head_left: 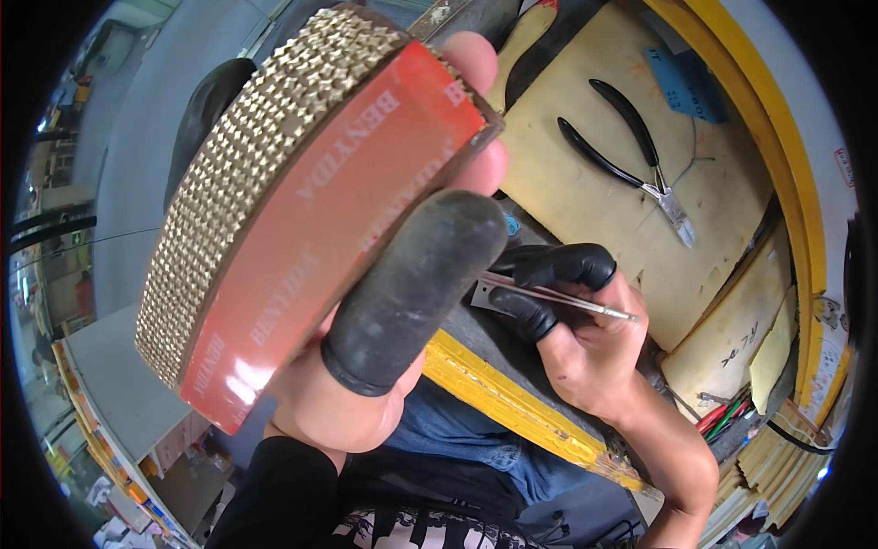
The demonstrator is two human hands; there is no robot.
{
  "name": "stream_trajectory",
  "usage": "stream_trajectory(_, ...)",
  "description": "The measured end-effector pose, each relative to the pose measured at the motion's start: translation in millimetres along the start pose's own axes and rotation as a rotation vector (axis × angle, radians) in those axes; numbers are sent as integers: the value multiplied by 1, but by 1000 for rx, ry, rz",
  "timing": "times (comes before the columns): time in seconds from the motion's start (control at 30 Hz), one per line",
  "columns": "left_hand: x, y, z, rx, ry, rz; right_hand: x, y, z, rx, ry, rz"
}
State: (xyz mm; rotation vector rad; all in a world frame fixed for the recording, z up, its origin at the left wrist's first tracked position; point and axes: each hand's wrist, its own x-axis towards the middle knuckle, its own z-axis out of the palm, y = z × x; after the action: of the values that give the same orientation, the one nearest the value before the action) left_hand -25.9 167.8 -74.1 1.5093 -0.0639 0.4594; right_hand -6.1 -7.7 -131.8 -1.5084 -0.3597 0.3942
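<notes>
Gripping a curved block (274,274), the left hand (357,403) is closed firmly on it, thumb across the right edge, bare fingertips showing past its far right end. We see the block held up left of centre, above the bench. Long axis slants from near left to far right, bowed outward to the far left. Rows of metallic studs (233,174) face left and far; the flat side in glossy red film faces up at us.

Black finger covers on both hands; the left thumb's cover (412,284) is the biggest dark shape here.

Right hand (590,361) is just right of the block and lower, thumb and finger pinched on thin metal tweezers (572,300). We log their long axis as roughly left to right, right end slightly nearer. Left end partly hidden, so we cannot tell if they hold anything.

Far right, black-handled pliers (655,188) lie on a pale board (549,174), handles toward far left, jaws toward near right. Blue card (681,87) beyond them. Yellow bench edge (512,398) runs on the near side.
</notes>
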Motion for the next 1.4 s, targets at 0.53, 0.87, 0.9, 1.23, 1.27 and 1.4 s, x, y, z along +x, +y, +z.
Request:
stream_trajectory(0.53, 2, -30, -21, -340, -36, 324, -1, -1, -8, -131, 123, -146)
stream_trajectory(0.87, -9, -9, 1, -277, 53, -17, -1, 6, -4, -249, -15, -29)
stream_trajectory(0.9, -9, -8, 2, -287, 65, -25, 0, 7, -3, -228, -15, -31)
stream_trajectory(1.23, 1, 1, 2, -120, 188, 174, 3, 2, 0, -281, -43, -44)
stream_trajectory(1.27, 1, 1, -6, 70, 95, 164, 3, 2, -1, -283, -43, -44)
stream_trajectory(1.4, 4, 6, -6, 339, -2, 106, 2, 4, -3, -268, -43, -18)
